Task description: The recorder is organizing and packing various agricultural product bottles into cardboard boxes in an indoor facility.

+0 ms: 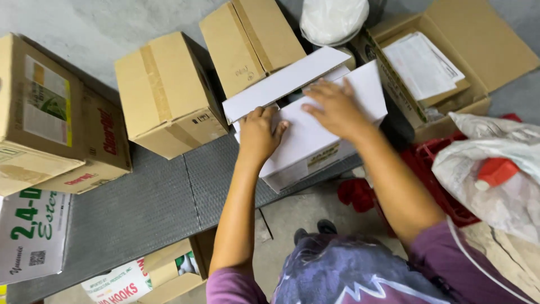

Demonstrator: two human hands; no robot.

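A white cardboard box [315, 147] sits at the near right end of a grey metal shelf [146, 208]. My left hand [260, 132] presses on the near top flap at its left corner, fingers curled over the edge. With fingers spread flat, my right hand [335, 107] lies on the same flap further right. The far white flap [284, 83] still stands half raised behind both hands. What is inside the box is hidden.
Brown cartons [169, 93] [253, 39] stand behind and left on the shelf, more cartons at far left [39, 107]. An open carton with papers [433, 62] is at the right, beside a red crate [439, 180] holding a plastic bag [495, 174]. A white bag [333, 19] lies at top.
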